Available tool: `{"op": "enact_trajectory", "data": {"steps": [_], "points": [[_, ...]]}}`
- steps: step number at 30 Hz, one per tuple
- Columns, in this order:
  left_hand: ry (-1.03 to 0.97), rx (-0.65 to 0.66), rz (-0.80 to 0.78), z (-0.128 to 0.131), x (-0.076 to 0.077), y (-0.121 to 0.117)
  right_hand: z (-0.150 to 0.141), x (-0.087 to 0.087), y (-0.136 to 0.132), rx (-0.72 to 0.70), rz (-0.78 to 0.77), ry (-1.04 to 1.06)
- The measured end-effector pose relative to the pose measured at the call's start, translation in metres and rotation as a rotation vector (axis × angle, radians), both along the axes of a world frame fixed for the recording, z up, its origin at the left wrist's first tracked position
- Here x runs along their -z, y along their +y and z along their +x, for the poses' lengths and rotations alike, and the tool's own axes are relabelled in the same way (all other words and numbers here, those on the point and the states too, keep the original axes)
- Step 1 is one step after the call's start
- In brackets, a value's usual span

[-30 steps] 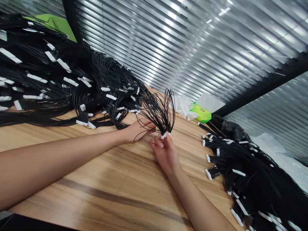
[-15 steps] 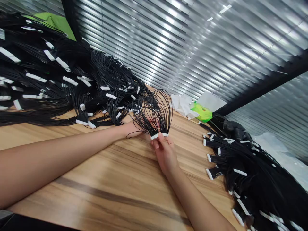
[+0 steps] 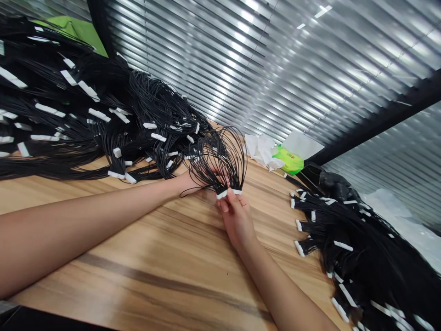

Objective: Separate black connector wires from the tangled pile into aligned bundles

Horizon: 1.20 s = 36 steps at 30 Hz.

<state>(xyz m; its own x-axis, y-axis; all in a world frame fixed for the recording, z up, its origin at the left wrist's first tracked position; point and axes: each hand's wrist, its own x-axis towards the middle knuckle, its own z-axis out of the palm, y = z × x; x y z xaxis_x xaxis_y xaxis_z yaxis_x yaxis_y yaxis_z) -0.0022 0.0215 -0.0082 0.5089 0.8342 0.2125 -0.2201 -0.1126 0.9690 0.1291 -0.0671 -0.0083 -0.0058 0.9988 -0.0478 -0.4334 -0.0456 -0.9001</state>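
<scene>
Between my hands is a wire harness [image 3: 220,161]: many thin black wires looping upward, ending in white connectors [image 3: 236,192]. My right hand [image 3: 237,214] pinches the connectors from the near side, thumb on top where two white pieces meet. Behind the wires, my left hand [image 3: 196,181] reaches in from the left. Its fingers are mostly covered by the black wires and seem to curl around the bundle near the connectors. One stray wire droops over the left wrist. Both hands are just above the wood-grain table [image 3: 165,257].
A large heap of black wire harnesses [image 3: 69,105] with white connectors covers the back left. Another pile of harnesses [image 3: 365,243] lies at the right. Crumpled white tissue [image 3: 262,149] and a bright green packet [image 3: 289,160] sit at the back, against a corrugated metal wall [image 3: 213,59].
Almost nothing differs. Both hands keep the same hold on the harness, and the view has shifted very slightly.
</scene>
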Motion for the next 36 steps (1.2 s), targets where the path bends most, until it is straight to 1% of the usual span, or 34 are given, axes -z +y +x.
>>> {"op": "enact_trajectory", "data": {"steps": [3, 6, 9, 12, 14, 15, 18, 21, 24, 28, 36], "points": [[-0.013, 0.021, -0.001, 0.001, -0.001, -0.002, -0.001, 0.000, 0.000, 0.042, 0.008, -0.011], [-0.019, 0.020, 0.013, 0.003, -0.003, -0.004, 0.000, 0.000, 0.001, 0.122, 0.021, -0.052], [-0.009, -0.036, 0.072, 0.005, -0.003, -0.006, 0.003, 0.001, 0.005, 0.232, 0.022, -0.073], [0.028, -0.099, 0.071, 0.004, -0.004, -0.007, 0.007, 0.002, 0.009, 0.331, 0.025, -0.048], [0.073, -0.175, 0.077, 0.001, -0.007, -0.011, 0.009, 0.003, 0.011, 0.375, 0.025, -0.027], [0.087, -0.231, 0.106, -0.001, -0.009, -0.013, 0.009, 0.003, 0.012, 0.391, 0.023, -0.022], [0.116, -0.400, 0.246, -0.006, -0.015, -0.022, 0.009, 0.004, 0.012, 0.416, 0.017, -0.028], [0.239, -0.487, 0.357, -0.008, -0.017, -0.028, 0.009, 0.004, 0.011, 0.419, 0.021, -0.056], [0.350, -0.492, 0.458, -0.007, -0.017, -0.029, 0.010, 0.005, 0.010, 0.413, 0.027, -0.086], [0.426, -0.475, 0.574, -0.005, -0.018, -0.028, 0.010, 0.006, 0.011, 0.420, 0.036, -0.085], [0.431, -0.472, 0.673, -0.007, -0.018, -0.028, 0.010, 0.004, 0.010, 0.425, 0.041, -0.087]]}}
